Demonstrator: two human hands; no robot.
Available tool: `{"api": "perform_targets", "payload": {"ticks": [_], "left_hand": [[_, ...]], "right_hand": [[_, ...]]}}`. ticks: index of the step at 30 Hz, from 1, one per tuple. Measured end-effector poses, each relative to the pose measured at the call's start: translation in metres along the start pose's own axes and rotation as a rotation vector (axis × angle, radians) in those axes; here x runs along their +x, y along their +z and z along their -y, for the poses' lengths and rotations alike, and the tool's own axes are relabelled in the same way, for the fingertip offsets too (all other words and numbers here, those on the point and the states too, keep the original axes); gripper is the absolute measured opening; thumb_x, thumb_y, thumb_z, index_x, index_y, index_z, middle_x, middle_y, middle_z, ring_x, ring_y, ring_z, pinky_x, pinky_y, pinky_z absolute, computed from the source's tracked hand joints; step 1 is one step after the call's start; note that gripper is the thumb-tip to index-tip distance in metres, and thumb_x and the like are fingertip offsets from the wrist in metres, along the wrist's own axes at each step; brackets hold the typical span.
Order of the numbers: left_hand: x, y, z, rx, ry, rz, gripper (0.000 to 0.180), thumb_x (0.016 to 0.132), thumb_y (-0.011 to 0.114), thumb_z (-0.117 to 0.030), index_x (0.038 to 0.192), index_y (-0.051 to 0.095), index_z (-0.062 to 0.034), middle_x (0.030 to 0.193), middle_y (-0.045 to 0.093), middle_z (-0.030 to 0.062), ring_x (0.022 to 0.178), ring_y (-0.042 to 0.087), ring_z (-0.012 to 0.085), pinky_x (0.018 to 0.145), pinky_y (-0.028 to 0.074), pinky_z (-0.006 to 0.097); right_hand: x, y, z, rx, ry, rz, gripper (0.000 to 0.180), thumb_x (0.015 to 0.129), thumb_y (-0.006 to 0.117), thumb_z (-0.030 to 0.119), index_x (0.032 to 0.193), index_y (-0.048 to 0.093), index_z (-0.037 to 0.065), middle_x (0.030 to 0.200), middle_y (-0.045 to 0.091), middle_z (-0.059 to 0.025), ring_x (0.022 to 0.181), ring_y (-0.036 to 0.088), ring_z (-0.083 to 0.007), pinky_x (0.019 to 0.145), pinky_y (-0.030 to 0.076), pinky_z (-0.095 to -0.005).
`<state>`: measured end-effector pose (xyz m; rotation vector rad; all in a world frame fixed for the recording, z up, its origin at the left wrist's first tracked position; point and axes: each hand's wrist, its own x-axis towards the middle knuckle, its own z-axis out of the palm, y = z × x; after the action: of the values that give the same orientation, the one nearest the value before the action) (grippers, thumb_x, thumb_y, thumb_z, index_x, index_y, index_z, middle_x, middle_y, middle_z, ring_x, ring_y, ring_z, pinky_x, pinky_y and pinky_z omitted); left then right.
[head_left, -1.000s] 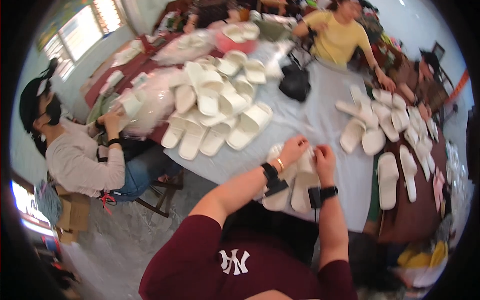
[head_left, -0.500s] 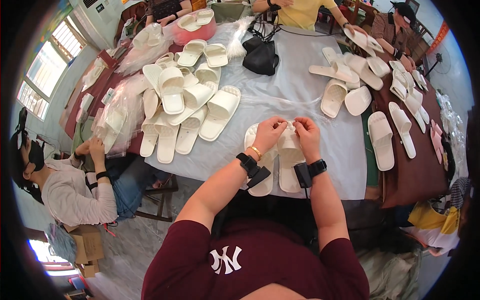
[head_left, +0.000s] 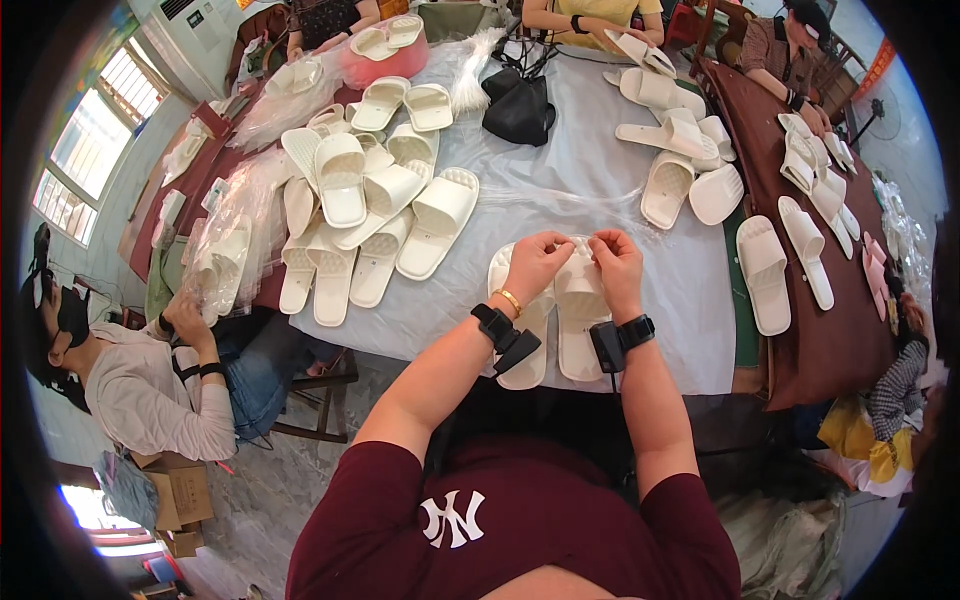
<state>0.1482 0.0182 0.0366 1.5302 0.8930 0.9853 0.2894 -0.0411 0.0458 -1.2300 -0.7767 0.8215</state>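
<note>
A pair of cream slide slippers lies side by side at the table's near edge, toes away from me. Over the upper part of the left slipper [head_left: 524, 362] is my left hand [head_left: 540, 262], its thumb and fingertips pinched together. My right hand [head_left: 617, 265] makes a similar pinch above the right slipper [head_left: 580, 298], close beside the left fingertips. Whatever sits between the fingers is too small or too hidden to make out. Both wrists wear black strapped devices.
A heap of cream slippers [head_left: 343, 180] lies to the left, more slippers [head_left: 668, 185] to the right. A black bag [head_left: 518, 108] lies farther back. Clear plastic sheeting [head_left: 590, 205] covers the table. Co-workers sit around, one at left [head_left: 150, 385] handling a bagged slipper.
My hands stay pinched over the slippers, barely moved. Across the table, the co-worker in yellow has drawn a slipper closer with both hands. At the right edge, an arm now reaches toward pink slippers.
</note>
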Motion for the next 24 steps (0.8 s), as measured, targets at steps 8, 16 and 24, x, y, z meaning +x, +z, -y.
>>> {"api": "perform_targets", "payload": {"ticks": [8, 16, 24], "left_hand": [[-0.0022, 0.0023, -0.0061, 0.007, -0.018, 0.024, 0.017, 0.083, 0.066, -0.016, 0.086, 0.068, 0.0012, 0.064, 0.056, -0.0048, 0.058, 0.044, 0.0021, 0.05, 0.035, 0.021], [-0.0032, -0.0004, -0.0044, 0.03, -0.02, 0.019, 0.018, 0.083, 0.066, -0.017, 0.086, 0.067, 0.0013, 0.065, 0.058, -0.0037, 0.059, 0.046, 0.0027, 0.052, 0.038, 0.021], [0.0005, -0.0009, -0.0054, 0.011, -0.02, 0.012, 0.02, 0.083, 0.067, -0.018, 0.086, 0.067, 0.0019, 0.066, 0.059, -0.0023, 0.061, 0.049, 0.0034, 0.053, 0.039, 0.021]], "right_hand": [[0.001, -0.0041, -0.0053, -0.014, -0.032, -0.005, 0.006, 0.085, 0.064, 0.006, 0.09, 0.063, 0.002, 0.074, 0.061, 0.0018, 0.065, 0.053, -0.0048, 0.058, 0.043, -0.0199], [-0.0008, -0.0027, -0.0047, -0.073, -0.044, 0.015, 0.006, 0.084, 0.065, 0.006, 0.088, 0.064, 0.001, 0.075, 0.062, 0.0016, 0.066, 0.055, -0.0051, 0.06, 0.044, -0.0205], [0.0007, 0.0024, -0.0032, -0.336, -0.162, 0.082, 0.008, 0.08, 0.066, 0.005, 0.085, 0.065, 0.0, 0.071, 0.064, -0.0008, 0.064, 0.057, -0.0073, 0.061, 0.046, -0.0239]]}}
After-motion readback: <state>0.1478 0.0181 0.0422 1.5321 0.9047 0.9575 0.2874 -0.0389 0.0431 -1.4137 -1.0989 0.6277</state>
